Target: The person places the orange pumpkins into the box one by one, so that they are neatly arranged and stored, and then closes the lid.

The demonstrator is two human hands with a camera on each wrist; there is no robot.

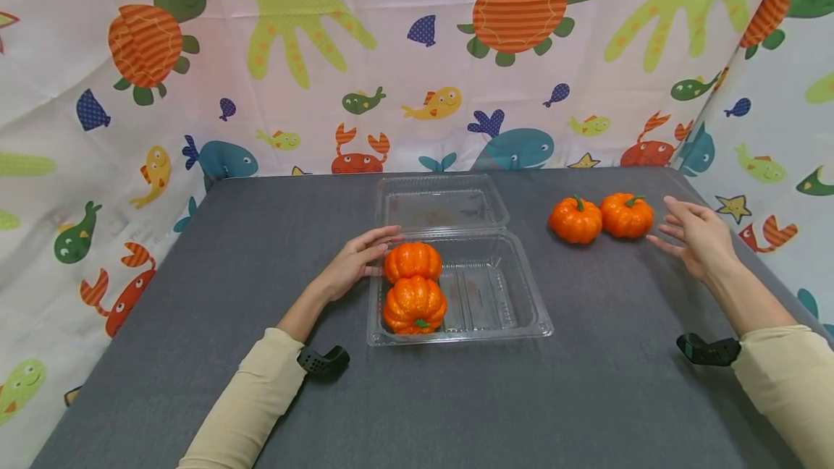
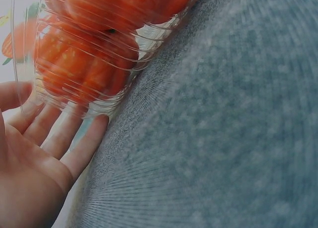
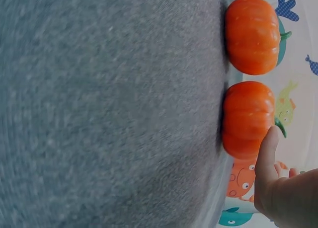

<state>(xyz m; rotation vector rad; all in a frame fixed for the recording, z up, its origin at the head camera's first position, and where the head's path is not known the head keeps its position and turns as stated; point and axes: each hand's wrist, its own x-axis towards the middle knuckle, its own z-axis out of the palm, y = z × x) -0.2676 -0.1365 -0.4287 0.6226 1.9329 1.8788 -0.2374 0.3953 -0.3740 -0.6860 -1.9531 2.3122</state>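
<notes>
A clear plastic clamshell box (image 1: pixel 485 288) lies with its lid folded back on the grey table. Two small orange pumpkins, a rear one (image 1: pixel 413 261) and a front one (image 1: pixel 415 305), fill its left side. My left hand (image 1: pixel 355 264) rests its extended fingers against the box's left wall; the left wrist view shows the fingertips (image 2: pixel 102 121) at the clear plastic. At the right, two more pumpkins, a left one (image 1: pixel 575 220) and a right one (image 1: pixel 627 216), stand side by side with green stems. My right hand (image 1: pixel 700 237), fingers loosely extended, hovers just right of the nearer pumpkin (image 3: pixel 248 119).
The box's lid (image 1: pixel 443 201) lies flat behind its base. A patterned curtain (image 1: pixel 417 56) with sea animals hangs along the table's back and sides. Each wrist wears a black band, one on the left (image 1: pixel 323 362) and one on the right (image 1: pixel 709 349).
</notes>
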